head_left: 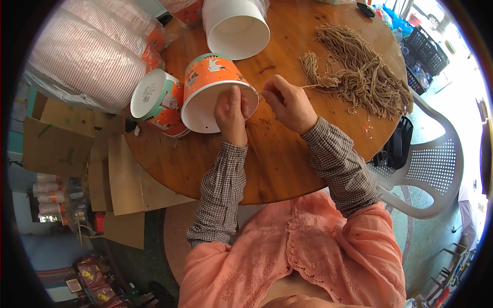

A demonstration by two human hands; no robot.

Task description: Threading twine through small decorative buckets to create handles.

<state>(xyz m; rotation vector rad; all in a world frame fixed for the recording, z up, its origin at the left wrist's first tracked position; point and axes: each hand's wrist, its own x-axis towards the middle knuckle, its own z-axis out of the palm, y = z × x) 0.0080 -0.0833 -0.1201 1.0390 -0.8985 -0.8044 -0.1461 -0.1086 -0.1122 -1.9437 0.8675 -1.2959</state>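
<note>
An orange and green paper bucket (213, 71) lies on its side on the round wooden table, its white mouth facing me. My left hand (231, 114) reaches into that mouth with fingers curled closed; what they hold is hidden. Just right of the rim, my right hand (290, 104) pinches a thin tan cord (260, 93). The cord meets the bucket at the right side of its rim and also runs behind my right hand toward a loose heap of tan cords (362, 77). A small dark hole shows low inside the bucket.
Left of the bucket stands a similar upturned bucket (156, 100). Plastic-wrapped stacks of paper buckets (84, 56) crowd the far left. White stacked buckets (239, 36) lie behind. A grey plastic chair (436, 159) is at the right, cardboard boxes (123, 174) at the left.
</note>
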